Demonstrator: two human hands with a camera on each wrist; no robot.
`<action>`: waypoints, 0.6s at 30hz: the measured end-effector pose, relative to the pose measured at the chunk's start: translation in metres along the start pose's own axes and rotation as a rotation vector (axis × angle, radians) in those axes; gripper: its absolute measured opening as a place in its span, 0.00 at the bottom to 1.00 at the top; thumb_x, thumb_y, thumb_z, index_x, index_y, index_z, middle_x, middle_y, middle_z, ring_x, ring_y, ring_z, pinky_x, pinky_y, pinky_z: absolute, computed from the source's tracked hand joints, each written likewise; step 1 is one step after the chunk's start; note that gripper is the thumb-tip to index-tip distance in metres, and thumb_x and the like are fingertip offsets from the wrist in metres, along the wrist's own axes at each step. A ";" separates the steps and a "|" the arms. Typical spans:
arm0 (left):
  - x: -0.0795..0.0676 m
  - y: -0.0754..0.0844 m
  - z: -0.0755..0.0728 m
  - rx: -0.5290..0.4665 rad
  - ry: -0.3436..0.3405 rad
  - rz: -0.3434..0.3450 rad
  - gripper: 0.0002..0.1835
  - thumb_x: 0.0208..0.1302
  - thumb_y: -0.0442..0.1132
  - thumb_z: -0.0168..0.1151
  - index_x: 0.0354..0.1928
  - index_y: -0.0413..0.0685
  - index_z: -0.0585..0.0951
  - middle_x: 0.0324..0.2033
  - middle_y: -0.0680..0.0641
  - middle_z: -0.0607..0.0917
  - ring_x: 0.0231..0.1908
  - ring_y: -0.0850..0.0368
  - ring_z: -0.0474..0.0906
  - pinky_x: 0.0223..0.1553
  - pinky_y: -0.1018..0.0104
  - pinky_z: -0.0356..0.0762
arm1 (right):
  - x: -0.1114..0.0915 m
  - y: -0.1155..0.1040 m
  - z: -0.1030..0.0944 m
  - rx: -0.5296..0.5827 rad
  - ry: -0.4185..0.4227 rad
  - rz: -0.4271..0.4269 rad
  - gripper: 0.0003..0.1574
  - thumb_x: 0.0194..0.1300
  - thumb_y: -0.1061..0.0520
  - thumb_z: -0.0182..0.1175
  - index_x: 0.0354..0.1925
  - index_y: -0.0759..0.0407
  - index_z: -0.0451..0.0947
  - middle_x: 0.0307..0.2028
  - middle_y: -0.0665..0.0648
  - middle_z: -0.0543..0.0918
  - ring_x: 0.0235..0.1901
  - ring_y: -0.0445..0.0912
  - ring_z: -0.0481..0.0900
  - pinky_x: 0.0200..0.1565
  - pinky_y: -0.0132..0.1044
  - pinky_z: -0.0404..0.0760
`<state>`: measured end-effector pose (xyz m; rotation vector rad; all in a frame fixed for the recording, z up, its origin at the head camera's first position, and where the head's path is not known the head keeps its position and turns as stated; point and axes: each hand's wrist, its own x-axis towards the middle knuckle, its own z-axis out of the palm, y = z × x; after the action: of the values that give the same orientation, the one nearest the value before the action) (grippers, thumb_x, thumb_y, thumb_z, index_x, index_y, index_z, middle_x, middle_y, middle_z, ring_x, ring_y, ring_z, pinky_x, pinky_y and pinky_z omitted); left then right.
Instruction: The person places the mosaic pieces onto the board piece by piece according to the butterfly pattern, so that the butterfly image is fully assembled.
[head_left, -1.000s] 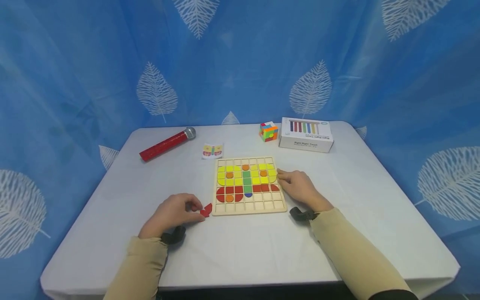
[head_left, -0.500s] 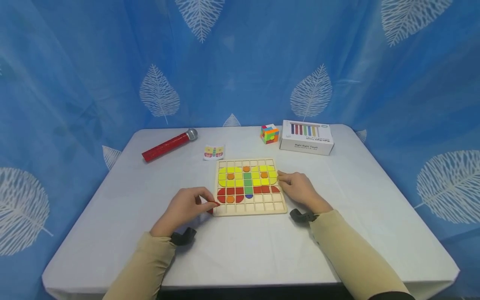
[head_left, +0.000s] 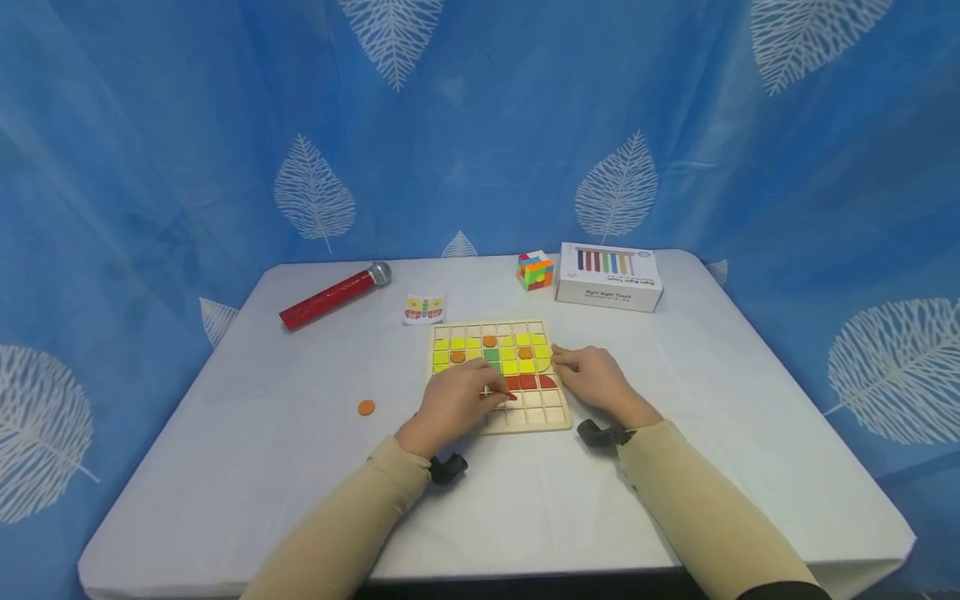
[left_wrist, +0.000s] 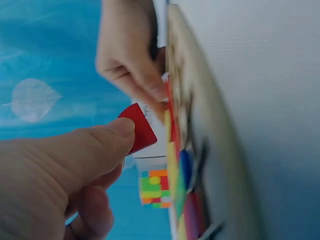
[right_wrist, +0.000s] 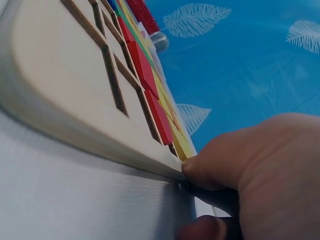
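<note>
My left hand (head_left: pixel 455 398) pinches a small red tile with one rounded side (left_wrist: pixel 142 131) between thumb and fingers. It hangs over the lower middle of a wooden grid puzzle board (head_left: pixel 556 419). Yellow tiles (head_left: pixel 527 367), green tiles (head_left: pixel 491 356), orange discs (head_left: pixel 525 353) and a row of red tiles (head_left: pixel 528 382) lie in the board's cells. The left hand hides the board's lower left part in the head view. At the right edge of the board, my right hand (head_left: pixel 598 383) grips the rim, its thumb against the wood in the right wrist view.
An orange disc (head_left: pixel 366 407) lies loose on the white tablecloth left of the board. Behind the board are a picture card (head_left: pixel 424 309), a puzzle cube (head_left: pixel 536 271) and a white box (head_left: pixel 609 277). A red microphone (head_left: pixel 330 302) lies at the back left.
My left hand has picked up a red tile beside the board's left edge and carried it right, over the board. The loose orange disc has come into sight. The right hand stays at the rim.
</note>
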<state>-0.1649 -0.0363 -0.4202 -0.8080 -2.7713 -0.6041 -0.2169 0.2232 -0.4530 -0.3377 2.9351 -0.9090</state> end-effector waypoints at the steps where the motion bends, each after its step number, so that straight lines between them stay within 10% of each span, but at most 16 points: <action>1: 0.002 0.001 0.003 0.013 -0.009 0.011 0.05 0.60 0.48 0.77 0.35 0.63 0.88 0.32 0.62 0.83 0.31 0.66 0.76 0.28 0.74 0.70 | 0.000 -0.001 0.000 -0.003 0.000 0.000 0.24 0.74 0.50 0.59 0.64 0.56 0.79 0.67 0.54 0.77 0.70 0.61 0.71 0.69 0.59 0.68; 18: 0.001 -0.008 0.013 0.166 -0.071 0.188 0.07 0.61 0.46 0.76 0.41 0.67 0.92 0.36 0.62 0.87 0.38 0.65 0.84 0.35 0.72 0.80 | 0.000 -0.002 -0.001 0.009 0.000 0.007 0.23 0.75 0.51 0.58 0.63 0.57 0.79 0.68 0.53 0.76 0.70 0.58 0.71 0.69 0.57 0.68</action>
<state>-0.1714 -0.0359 -0.4344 -1.0531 -2.7197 -0.3129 -0.2166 0.2221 -0.4516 -0.3267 2.9293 -0.9218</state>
